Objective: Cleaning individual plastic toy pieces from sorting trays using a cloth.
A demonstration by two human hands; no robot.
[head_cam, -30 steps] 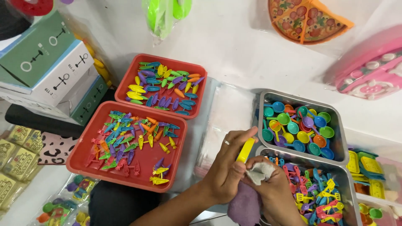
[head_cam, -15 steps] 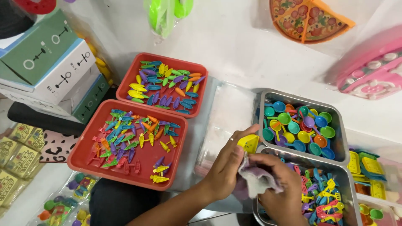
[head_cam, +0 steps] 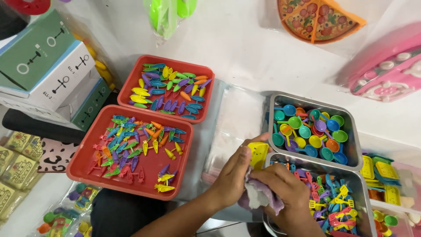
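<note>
A person's left hand (head_cam: 234,175) pinches a small yellow toy piece (head_cam: 258,154) between thumb and fingertips while the right hand (head_cam: 285,193), fingers curled tight around a purple cloth (head_cam: 258,197), presses that cloth against the piece's lower edge, just above the near rim of a metal tray (head_cam: 366,193). The toy piece sits at the centre of the scene, between the two red trays on the left and the two metal trays on the right. The pinch looks light, and a firm rub from the cloth could likely flick the piece out of the fingers and into the near metal tray, where it would be lost among the mixed toy spatulas and forks (head_cam: 329,204) in pink, yellow, blue and purple. A loose corner of the cloth may also drag across those utensils and scatter them over the rim. Beyond, a second metal tray (head_cam: 356,145) holds little round spoons (head_cam: 309,131) in green, blue, yellow and orange. To the left, the nearer red tray (head_cam: 87,171) carries tiny toy carrots (head_cam: 136,145) in many colours, spread thinly; the farther red tray (head_cam: 131,85) holds larger leaf-shaped pieces (head_cam: 171,90) packed closer. Farther back lie a toy pizza (head_cam: 318,19) and stacked boxes (head_cam: 48,66).
</note>
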